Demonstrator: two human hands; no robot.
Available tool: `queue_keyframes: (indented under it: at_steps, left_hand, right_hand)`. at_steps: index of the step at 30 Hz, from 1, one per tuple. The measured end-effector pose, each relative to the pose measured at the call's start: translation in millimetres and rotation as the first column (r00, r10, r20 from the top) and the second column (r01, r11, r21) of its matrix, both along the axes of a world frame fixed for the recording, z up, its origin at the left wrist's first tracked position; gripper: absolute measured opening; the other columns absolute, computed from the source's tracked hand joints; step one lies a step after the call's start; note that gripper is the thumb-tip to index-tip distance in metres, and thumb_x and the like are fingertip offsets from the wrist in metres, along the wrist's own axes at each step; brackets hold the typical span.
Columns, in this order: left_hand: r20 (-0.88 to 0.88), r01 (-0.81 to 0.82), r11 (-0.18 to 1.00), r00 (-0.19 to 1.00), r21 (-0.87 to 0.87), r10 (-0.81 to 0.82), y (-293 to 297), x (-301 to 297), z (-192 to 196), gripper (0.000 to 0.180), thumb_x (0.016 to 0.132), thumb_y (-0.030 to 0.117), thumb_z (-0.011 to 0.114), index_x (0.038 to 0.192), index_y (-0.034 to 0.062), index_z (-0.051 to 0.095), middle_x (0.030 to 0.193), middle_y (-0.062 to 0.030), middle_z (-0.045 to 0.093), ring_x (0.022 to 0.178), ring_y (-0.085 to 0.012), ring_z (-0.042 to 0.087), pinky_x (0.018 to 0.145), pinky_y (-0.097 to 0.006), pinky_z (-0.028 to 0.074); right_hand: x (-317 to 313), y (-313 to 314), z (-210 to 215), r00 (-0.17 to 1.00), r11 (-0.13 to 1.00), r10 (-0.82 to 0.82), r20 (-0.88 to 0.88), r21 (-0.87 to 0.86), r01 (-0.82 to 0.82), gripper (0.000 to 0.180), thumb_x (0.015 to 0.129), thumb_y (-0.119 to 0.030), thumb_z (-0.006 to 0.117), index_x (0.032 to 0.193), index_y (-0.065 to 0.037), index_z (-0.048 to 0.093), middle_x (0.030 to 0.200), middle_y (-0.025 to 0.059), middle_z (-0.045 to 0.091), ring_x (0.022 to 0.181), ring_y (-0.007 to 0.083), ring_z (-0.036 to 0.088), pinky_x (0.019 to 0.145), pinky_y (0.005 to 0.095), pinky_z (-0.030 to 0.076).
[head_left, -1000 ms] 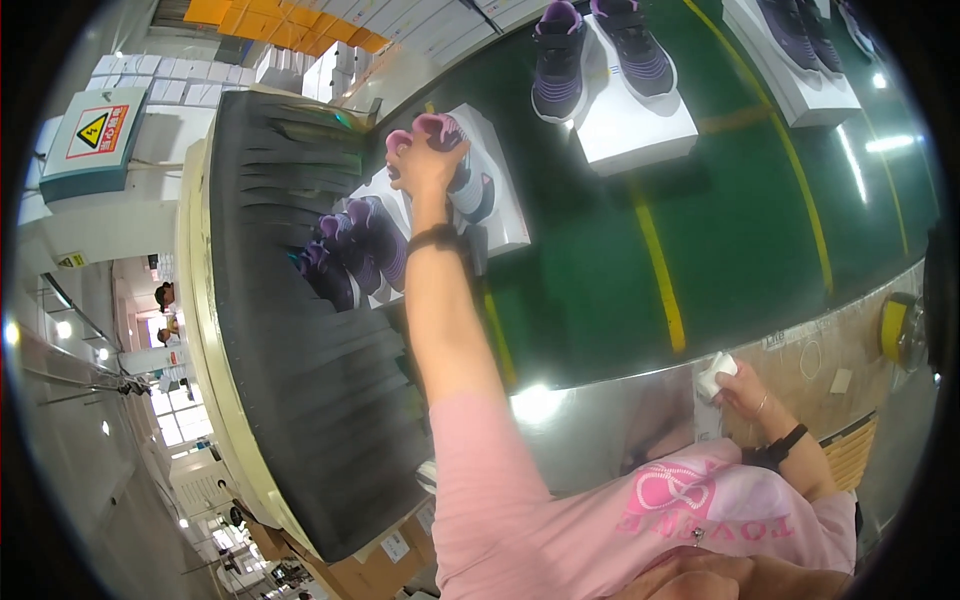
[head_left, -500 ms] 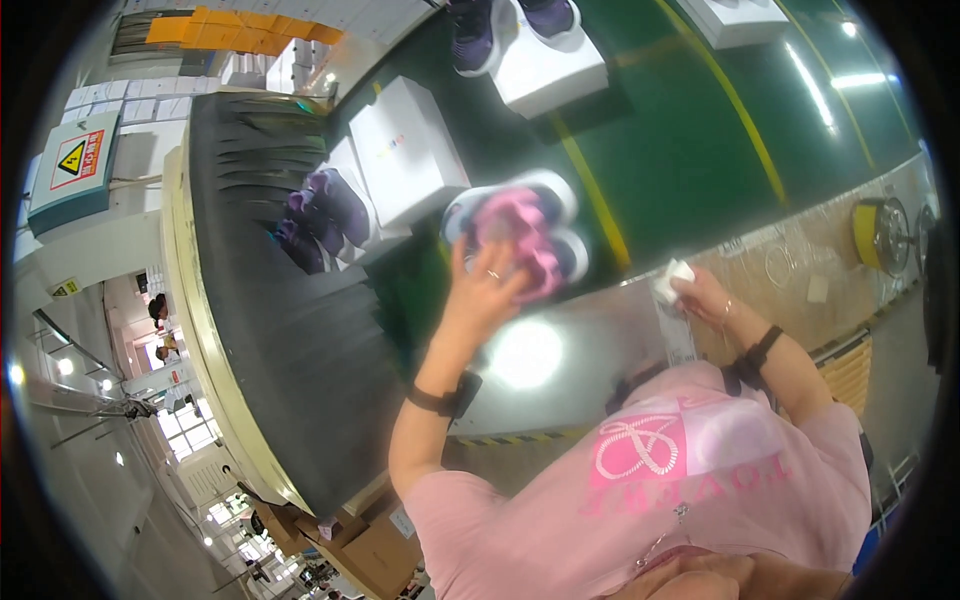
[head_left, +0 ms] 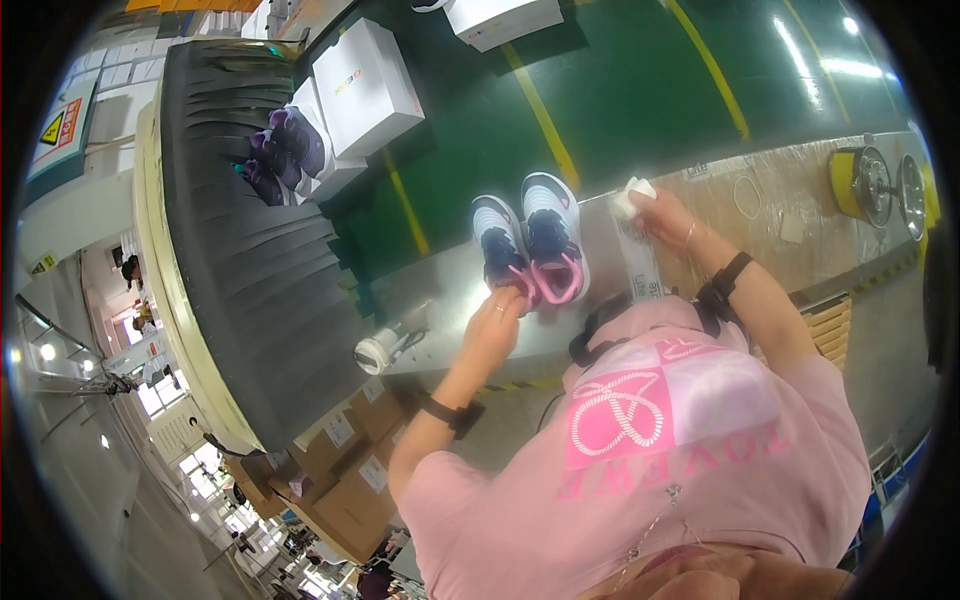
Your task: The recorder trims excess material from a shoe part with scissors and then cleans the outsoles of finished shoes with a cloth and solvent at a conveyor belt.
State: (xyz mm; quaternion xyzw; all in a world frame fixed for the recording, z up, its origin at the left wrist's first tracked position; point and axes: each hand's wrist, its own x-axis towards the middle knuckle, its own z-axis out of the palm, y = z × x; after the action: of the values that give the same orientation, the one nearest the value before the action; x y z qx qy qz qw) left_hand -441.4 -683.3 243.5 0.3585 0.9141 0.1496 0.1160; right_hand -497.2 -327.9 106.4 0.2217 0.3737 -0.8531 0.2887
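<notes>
A pair of navy and pale grey sneakers with pink collars stands on the metal ledge beside the green belt, toes pointing away from me. My left hand (head_left: pixel 497 325) is closed on the pink heel of the left sneaker (head_left: pixel 498 240), fingertips at its collar opening. The right sneaker (head_left: pixel 553 232) stands close beside it, untouched by my right hand. Off to the right, my right hand (head_left: pixel 665 218) grips a crumpled white cloth or paper wad (head_left: pixel 632 198) above the ledge.
White shoe boxes (head_left: pixel 362 90) and dark purple sneakers (head_left: pixel 290 150) are at the far left, by the black strip curtain (head_left: pixel 250 260). Another white box (head_left: pixel 500 20) lies farther along the green belt (head_left: pixel 640 90). A tape roll (head_left: pixel 862 187) sits at the right; a white corded device (head_left: pixel 378 350) lies left.
The sneakers, blurred over the belt's edge before, now stand nearer me on the ledge, turned toes away. My left hand has come back with them. The right hand still holds the white wad.
</notes>
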Motion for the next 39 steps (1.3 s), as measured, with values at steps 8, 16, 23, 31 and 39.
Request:
queue_keyframes:
  at_steps: [8,16,23,31,39]
  left_hand:
    - [0.111,-0.367,0.928,0.922,-0.060,0.371,55,33,-22,0.057,0.069,0.035,0.084,0.116,0.0132,0.062,0.104,-0.0179,0.057,0.099,-0.0362,0.056,0.082,-0.045,0.047]
    - [0.223,-0.395,0.918,0.893,-0.025,0.390,57,11,-43,0.049,0.071,0.044,0.082,0.101,0.0090,0.065,0.076,-0.0111,0.064,0.077,-0.0295,0.063,0.067,-0.041,0.048]
    - [0.873,-0.903,0.168,0.427,0.396,0.236,37,27,-13,0.080,0.082,0.039,0.078,0.144,0.0047,0.039,0.136,-0.0088,0.052,0.119,-0.0225,0.056,0.101,-0.039,0.047]
    - [0.977,-0.874,-0.485,0.084,-0.022,-0.195,72,41,-39,0.086,0.093,0.070,0.037,0.150,0.0071,0.030,0.152,-0.0128,0.036,0.138,-0.0322,0.039,0.113,-0.047,0.036]
    - [0.938,-0.863,-0.504,0.157,-0.022,-0.309,61,58,-77,0.086,0.088,0.074,0.041,0.149,0.0137,0.035,0.150,-0.0095,0.041,0.135,-0.0308,0.042,0.112,-0.047,0.038]
  right_hand:
    - [-4,4,12,0.997,0.992,0.068,0.024,0.109,-0.070,0.022,0.096,-0.024,0.064,0.109,-0.006,0.059,0.097,0.0021,0.063,0.075,0.0079,0.056,0.062,0.0214,0.047]
    - [0,0,4,0.999,0.999,0.047,-0.005,0.023,-0.047,0.023,0.096,-0.024,0.064,0.110,-0.006,0.060,0.101,0.0032,0.064,0.080,0.0087,0.058,0.062,0.0219,0.046]
    - [2,-1,-10,1.000,1.000,-0.007,0.001,0.000,0.007,0.024,0.095,-0.024,0.065,0.111,-0.007,0.060,0.103,0.0037,0.064,0.081,0.0086,0.059,0.062,0.0217,0.047]
    - [-7,-15,14,0.981,0.885,0.195,-0.018,0.433,-0.168,0.038,0.091,-0.029,0.069,0.118,-0.004,0.059,0.095,0.0036,0.068,0.073,0.0089,0.061,0.064,0.0227,0.050]
    - [-1,-103,83,0.718,0.548,0.543,-0.435,0.832,0.089,0.049,0.082,-0.028,0.073,0.122,-0.004,0.058,0.105,0.0187,0.068,0.094,0.0337,0.068,0.084,0.0407,0.053]
